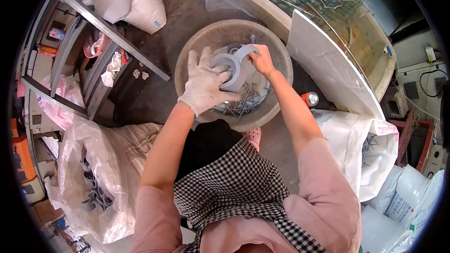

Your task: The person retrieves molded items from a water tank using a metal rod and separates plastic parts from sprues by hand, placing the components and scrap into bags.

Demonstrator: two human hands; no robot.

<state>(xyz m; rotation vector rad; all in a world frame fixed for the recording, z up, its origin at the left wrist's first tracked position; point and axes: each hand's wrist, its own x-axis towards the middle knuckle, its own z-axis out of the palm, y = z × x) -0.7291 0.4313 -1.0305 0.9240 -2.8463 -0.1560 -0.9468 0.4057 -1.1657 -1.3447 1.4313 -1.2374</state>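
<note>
A grey plastic pipe fitting (241, 78) with a round mouth and a side branch is held over a large round basin (186, 42). My left hand (206, 84), in a white knit glove, grips it from the left, some fingers inside the round mouth and the thumb against the lower side. My bare right hand (262, 60) is closed at the end of the side branch; its fingertips are partly hidden. Thin grey plastic scraps (243, 100) lie in the bottom of the basin, and another round grey piece (234, 48) shows behind the fitting.
At the left stands a clear plastic bag (70, 159) of grey fittings. A white sack (344, 136) and a spray can (310, 99) are at the right. A white board (323, 56) leans on a tub (276, 16). A metal frame (112, 30) and full sacks (145, 7) stand upper left.
</note>
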